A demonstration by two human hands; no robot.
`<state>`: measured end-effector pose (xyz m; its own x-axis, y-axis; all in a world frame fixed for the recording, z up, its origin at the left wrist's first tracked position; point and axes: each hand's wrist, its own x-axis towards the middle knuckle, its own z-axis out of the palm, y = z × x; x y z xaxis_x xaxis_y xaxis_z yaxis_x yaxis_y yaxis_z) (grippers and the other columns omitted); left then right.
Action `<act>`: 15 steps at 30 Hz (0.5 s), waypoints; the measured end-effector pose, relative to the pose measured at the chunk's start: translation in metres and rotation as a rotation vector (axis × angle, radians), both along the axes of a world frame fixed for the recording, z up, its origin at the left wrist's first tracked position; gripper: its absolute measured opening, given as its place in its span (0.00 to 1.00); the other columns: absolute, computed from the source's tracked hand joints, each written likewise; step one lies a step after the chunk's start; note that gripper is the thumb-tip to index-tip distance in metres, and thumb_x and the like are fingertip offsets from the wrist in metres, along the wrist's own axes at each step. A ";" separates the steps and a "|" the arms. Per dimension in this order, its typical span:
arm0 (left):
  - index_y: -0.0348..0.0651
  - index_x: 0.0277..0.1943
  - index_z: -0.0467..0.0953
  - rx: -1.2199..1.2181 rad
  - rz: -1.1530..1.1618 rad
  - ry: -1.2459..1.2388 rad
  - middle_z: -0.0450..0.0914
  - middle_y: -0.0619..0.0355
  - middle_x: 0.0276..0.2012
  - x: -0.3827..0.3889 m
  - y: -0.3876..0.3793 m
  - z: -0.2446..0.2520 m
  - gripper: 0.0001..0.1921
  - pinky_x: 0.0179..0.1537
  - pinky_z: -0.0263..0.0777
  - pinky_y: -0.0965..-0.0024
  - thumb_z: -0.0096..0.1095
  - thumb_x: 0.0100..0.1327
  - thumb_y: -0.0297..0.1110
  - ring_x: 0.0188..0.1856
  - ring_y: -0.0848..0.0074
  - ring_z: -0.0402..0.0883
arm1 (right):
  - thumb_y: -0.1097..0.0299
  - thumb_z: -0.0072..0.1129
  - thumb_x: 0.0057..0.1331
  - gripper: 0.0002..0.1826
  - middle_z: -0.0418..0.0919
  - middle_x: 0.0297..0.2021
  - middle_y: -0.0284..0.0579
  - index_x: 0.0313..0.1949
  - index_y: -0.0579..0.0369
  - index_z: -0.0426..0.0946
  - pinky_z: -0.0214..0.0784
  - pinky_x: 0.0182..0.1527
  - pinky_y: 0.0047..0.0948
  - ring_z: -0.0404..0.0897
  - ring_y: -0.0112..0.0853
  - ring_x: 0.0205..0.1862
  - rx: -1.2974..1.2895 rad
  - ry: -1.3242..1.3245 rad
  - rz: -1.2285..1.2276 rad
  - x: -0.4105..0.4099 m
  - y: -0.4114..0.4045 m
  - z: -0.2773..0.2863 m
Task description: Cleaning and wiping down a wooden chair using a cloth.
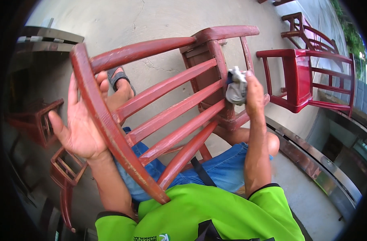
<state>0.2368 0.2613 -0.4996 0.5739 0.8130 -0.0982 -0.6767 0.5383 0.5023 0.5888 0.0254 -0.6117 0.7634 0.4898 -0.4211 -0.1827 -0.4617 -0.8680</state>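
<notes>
A worn red-painted wooden chair [174,112] lies tilted across my lap, its top rail [111,120] towards me and its slatted back facing up. Behind that rail is my left hand [84,129], palm up with thumb spread away; the rail hides part of the fingers. Whether the palm presses on the wood I cannot tell. My right hand [253,93] grips a crumpled grey-and-white cloth [236,89] with a dark patch. The cloth is beside the chair's lower back rail [218,57], near the seat [206,75]; contact is unclear.
Glossy red chairs [298,79] lie on the concrete floor [159,24] to the right, with another chair [307,33] beyond. More wooden chairs [67,168] are at the left. A shiny metal rail [319,168] runs along the right side. My sandalled foot [121,81] is beneath the chair.
</notes>
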 end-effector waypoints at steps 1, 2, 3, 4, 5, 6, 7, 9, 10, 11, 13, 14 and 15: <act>0.29 0.80 0.33 0.006 0.007 -0.025 0.60 0.21 0.71 0.002 0.000 -0.001 0.56 0.72 0.67 0.47 0.60 0.72 0.61 0.71 0.43 0.71 | 0.56 0.61 0.75 0.20 0.84 0.43 0.42 0.54 0.61 0.82 0.73 0.48 0.30 0.80 0.27 0.44 -0.079 -0.138 0.135 -0.019 0.007 0.008; 0.30 0.81 0.30 0.003 0.002 -0.071 0.55 0.19 0.73 0.003 0.000 -0.002 0.56 0.74 0.64 0.46 0.59 0.73 0.60 0.73 0.42 0.69 | 0.58 0.64 0.73 0.20 0.83 0.44 0.47 0.55 0.61 0.81 0.73 0.50 0.33 0.81 0.32 0.46 -0.094 -0.405 0.253 -0.032 0.007 0.004; 0.30 0.81 0.30 0.005 0.009 -0.080 0.55 0.19 0.73 0.004 0.000 -0.003 0.56 0.74 0.64 0.46 0.59 0.73 0.60 0.73 0.42 0.69 | 0.60 0.66 0.70 0.21 0.83 0.46 0.51 0.55 0.61 0.80 0.74 0.51 0.35 0.82 0.37 0.48 -0.106 -0.676 0.363 -0.043 0.007 0.000; 0.31 0.81 0.30 0.018 0.004 -0.078 0.56 0.19 0.73 0.003 -0.001 -0.006 0.55 0.73 0.65 0.46 0.58 0.73 0.60 0.72 0.42 0.69 | 0.63 0.68 0.68 0.21 0.82 0.47 0.54 0.55 0.62 0.80 0.74 0.52 0.38 0.82 0.41 0.48 -0.065 -0.545 0.349 -0.060 0.014 0.010; 0.32 0.81 0.30 0.030 -0.003 -0.076 0.56 0.19 0.73 0.002 -0.001 -0.009 0.55 0.72 0.66 0.46 0.57 0.74 0.59 0.72 0.43 0.70 | 0.65 0.70 0.65 0.21 0.80 0.48 0.57 0.54 0.63 0.79 0.74 0.53 0.40 0.82 0.45 0.49 -0.025 -0.413 0.332 -0.078 0.020 0.020; 0.33 0.81 0.29 0.048 0.005 -0.061 0.56 0.20 0.73 0.001 -0.002 -0.008 0.54 0.69 0.68 0.48 0.55 0.75 0.60 0.73 0.45 0.70 | 0.67 0.70 0.65 0.20 0.80 0.47 0.56 0.54 0.62 0.79 0.73 0.54 0.42 0.81 0.46 0.49 0.018 -0.453 0.387 -0.093 0.028 0.031; 0.33 0.81 0.29 0.051 0.009 -0.069 0.56 0.20 0.73 0.002 -0.003 -0.008 0.54 0.69 0.68 0.48 0.55 0.75 0.60 0.73 0.45 0.70 | 0.68 0.69 0.64 0.19 0.81 0.47 0.54 0.53 0.61 0.79 0.73 0.54 0.43 0.81 0.47 0.49 0.059 -0.495 0.441 -0.107 0.034 0.041; 0.33 0.81 0.33 0.045 0.025 0.021 0.61 0.22 0.72 0.001 -0.002 -0.005 0.52 0.62 0.71 0.52 0.52 0.75 0.61 0.70 0.48 0.74 | 0.71 0.71 0.61 0.20 0.80 0.46 0.53 0.52 0.60 0.79 0.71 0.56 0.45 0.79 0.48 0.50 0.139 -0.480 0.540 -0.137 0.046 0.067; 0.33 0.81 0.33 0.047 0.024 0.016 0.61 0.22 0.72 0.002 -0.002 -0.005 0.52 0.62 0.71 0.52 0.52 0.75 0.61 0.70 0.48 0.74 | 0.72 0.71 0.60 0.20 0.80 0.45 0.53 0.52 0.59 0.79 0.70 0.56 0.45 0.78 0.49 0.51 0.167 -0.548 0.607 -0.147 0.051 0.078; 0.33 0.81 0.35 0.039 0.040 0.049 0.63 0.23 0.71 0.003 -0.002 -0.005 0.51 0.58 0.73 0.54 0.52 0.75 0.62 0.68 0.49 0.76 | 0.72 0.71 0.59 0.20 0.79 0.45 0.52 0.51 0.58 0.79 0.69 0.56 0.45 0.77 0.50 0.51 0.195 -0.615 0.674 -0.155 0.055 0.087; 0.32 0.81 0.37 0.037 0.056 0.081 0.66 0.24 0.69 0.003 -0.002 -0.002 0.51 0.55 0.75 0.56 0.51 0.75 0.63 0.66 0.50 0.78 | 0.75 0.69 0.59 0.21 0.80 0.46 0.50 0.53 0.57 0.80 0.68 0.56 0.43 0.77 0.48 0.51 0.162 -0.614 0.695 -0.164 0.059 0.096; 0.32 0.81 0.39 0.035 0.068 0.114 0.68 0.25 0.68 0.003 -0.003 -0.001 0.50 0.50 0.75 0.59 0.51 0.74 0.64 0.64 0.51 0.79 | 0.75 0.69 0.59 0.20 0.80 0.46 0.51 0.53 0.57 0.80 0.68 0.56 0.44 0.77 0.48 0.51 0.160 -0.625 0.681 -0.164 0.057 0.093; 0.32 0.80 0.41 0.032 0.079 0.143 0.70 0.26 0.66 0.004 -0.003 0.001 0.50 0.46 0.76 0.61 0.51 0.74 0.64 0.62 0.53 0.81 | 0.75 0.69 0.60 0.20 0.79 0.46 0.51 0.53 0.57 0.80 0.68 0.56 0.44 0.77 0.49 0.51 0.155 -0.639 0.666 -0.162 0.055 0.088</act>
